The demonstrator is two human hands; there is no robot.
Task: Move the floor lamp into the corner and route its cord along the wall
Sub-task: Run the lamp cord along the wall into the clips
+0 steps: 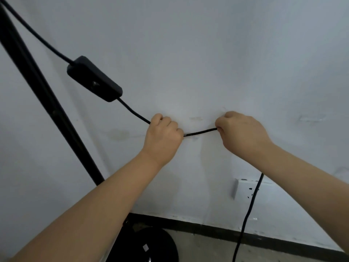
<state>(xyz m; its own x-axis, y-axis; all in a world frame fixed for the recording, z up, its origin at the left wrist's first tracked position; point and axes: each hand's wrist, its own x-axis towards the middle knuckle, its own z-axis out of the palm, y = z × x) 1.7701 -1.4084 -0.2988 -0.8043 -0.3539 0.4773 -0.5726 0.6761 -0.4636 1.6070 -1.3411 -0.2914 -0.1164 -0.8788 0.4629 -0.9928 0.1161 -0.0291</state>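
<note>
Both the left hand (162, 133) and right hand (239, 130) have fingers clenched on the black cord (200, 132), holding a short sagging stretch against the white wall (207, 53), right of the floor lamp pole (43, 91).

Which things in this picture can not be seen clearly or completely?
- Head view: lamp pole top is cut off by the frame edge.
- Lamp base: partly behind the left forearm.
- Cord inside both fists, left hand and right hand: hidden.
- Wall outlet: whether anything is plugged in is unclear.
</note>
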